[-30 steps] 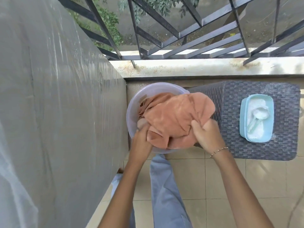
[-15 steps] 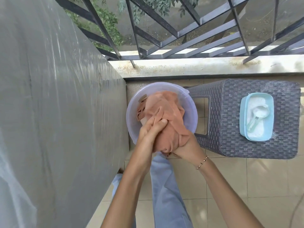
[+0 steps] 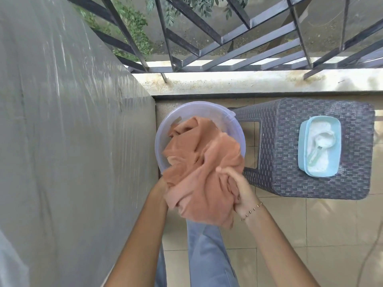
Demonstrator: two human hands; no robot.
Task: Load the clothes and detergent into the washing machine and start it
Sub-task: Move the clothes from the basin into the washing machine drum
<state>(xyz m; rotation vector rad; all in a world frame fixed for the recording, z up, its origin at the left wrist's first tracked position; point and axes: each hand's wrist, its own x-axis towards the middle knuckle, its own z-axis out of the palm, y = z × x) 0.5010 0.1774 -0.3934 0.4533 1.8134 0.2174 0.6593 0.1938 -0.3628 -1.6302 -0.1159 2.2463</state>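
An orange-brown cloth (image 3: 199, 162) is bunched up over the near rim of a translucent lilac bucket (image 3: 230, 123) on the floor. My right hand (image 3: 236, 187) grips the cloth's right side, fingers dug into the folds. My left hand (image 3: 160, 186) is mostly hidden under the cloth's left edge and holds it from below. On the wicker stool (image 3: 290, 162) to the right sits a light blue detergent tub (image 3: 319, 146), lid off, full of white powder with a white scoop (image 3: 323, 141) lying in it. No washing machine is identifiable.
A tall grey surface (image 3: 72, 141) fills the left side, close against the bucket. A concrete ledge (image 3: 248, 83) with dark metal railing (image 3: 207, 48) bounds the far end. Beige floor tiles (image 3: 300, 235) lie to the right of my legs.
The cloth has been gathered and lifted toward me, out past the bucket's near rim. My left hand went from on top of the bundle to underneath it.
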